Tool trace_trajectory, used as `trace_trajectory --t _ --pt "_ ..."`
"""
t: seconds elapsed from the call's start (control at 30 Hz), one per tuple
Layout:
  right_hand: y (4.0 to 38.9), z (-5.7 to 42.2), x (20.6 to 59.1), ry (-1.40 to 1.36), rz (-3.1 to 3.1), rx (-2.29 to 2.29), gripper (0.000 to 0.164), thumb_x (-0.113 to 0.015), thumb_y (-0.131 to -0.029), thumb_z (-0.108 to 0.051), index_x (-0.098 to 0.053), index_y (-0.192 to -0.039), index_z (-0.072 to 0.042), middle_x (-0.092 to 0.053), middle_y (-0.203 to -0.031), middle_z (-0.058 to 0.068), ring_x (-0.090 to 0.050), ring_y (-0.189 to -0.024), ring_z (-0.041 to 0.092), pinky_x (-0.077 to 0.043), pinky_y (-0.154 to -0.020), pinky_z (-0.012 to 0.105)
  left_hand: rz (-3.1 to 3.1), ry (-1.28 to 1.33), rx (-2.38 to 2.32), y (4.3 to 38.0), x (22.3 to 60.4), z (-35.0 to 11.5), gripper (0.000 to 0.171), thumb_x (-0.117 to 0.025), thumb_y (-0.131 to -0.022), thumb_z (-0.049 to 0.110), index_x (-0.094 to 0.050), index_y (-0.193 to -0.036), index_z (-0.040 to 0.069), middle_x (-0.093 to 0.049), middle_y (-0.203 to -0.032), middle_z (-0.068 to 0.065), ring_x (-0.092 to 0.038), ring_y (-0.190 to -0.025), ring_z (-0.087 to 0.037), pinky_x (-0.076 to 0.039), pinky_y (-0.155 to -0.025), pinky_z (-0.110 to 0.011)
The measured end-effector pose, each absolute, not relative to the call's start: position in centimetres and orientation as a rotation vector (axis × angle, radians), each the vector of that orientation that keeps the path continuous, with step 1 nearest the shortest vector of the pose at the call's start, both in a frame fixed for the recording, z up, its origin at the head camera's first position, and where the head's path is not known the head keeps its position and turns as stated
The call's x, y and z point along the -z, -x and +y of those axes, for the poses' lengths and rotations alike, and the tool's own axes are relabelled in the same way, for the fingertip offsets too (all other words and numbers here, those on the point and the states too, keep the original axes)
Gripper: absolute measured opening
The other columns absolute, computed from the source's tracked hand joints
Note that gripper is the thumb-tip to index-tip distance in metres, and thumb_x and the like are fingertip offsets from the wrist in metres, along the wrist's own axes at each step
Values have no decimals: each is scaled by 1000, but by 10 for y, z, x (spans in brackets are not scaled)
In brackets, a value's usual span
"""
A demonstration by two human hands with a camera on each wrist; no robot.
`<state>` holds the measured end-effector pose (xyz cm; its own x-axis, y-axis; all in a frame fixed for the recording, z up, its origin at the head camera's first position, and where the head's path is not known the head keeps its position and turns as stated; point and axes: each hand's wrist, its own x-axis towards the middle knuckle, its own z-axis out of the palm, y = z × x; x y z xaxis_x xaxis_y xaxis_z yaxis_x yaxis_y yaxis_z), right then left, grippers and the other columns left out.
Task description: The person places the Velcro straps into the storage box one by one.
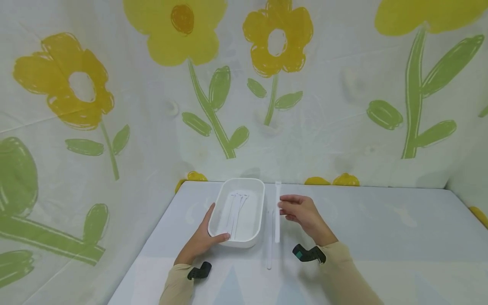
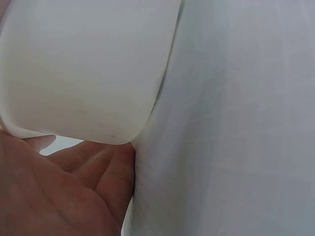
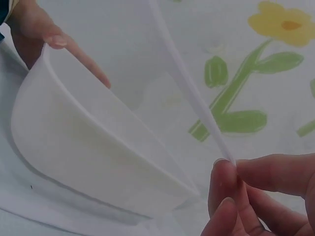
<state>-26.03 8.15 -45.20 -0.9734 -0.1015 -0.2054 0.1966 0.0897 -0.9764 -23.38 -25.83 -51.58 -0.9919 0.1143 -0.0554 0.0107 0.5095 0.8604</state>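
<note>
My left hand [image 1: 203, 237] grips the near left corner of a white rounded tub [image 1: 261, 212], thumb over the rim and fingers along the outer wall. Inside the tub lie several thin white strips [image 1: 237, 216] with small dark marks near their far ends. My right hand [image 1: 303, 214] pinches a long white strip [image 1: 277, 228] between thumb and fingertips, just right of the tub. Its far end looks slightly wider; its exact kind is unclear. Under and left of it, a similar pale strip [image 1: 269, 254] lies on the table. In the left wrist view, the tub's wall [image 2: 88, 73] hides some fingertips.
The white table [image 1: 381, 228] stretches to the right. A white flower-printed sheet [image 1: 324, 127] hangs behind the table and along its left side. Each forearm wears a dark wrist camera [image 1: 309, 254] at the sleeve's end.
</note>
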Motion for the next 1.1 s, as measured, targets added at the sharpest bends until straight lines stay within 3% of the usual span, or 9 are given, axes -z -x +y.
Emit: trace_trajectory --t 0.33,1.1 --pt "272 71 444 -50 2124 2002 40 -69 -100 -23 -64 -133 -2 -73 -115 11 -71 -88 15 -59 -82 24 2612 -120 -1547 233 516 -259 124 -90 -78 36 -5 -168 26 -18 -174 -11 -29 -156 -39 -26 -123 -67" --pt "291 51 438 -85 2104 1973 40 -72 -98 -23 -65 -132 -4 -71 -123 15 -72 -90 16 -60 -83 24 2589 -108 -1546 234 515 -260 124 -90 -78 38 -5 -167 31 -15 -175 -6 -29 -155 -35 -25 -123 -67"
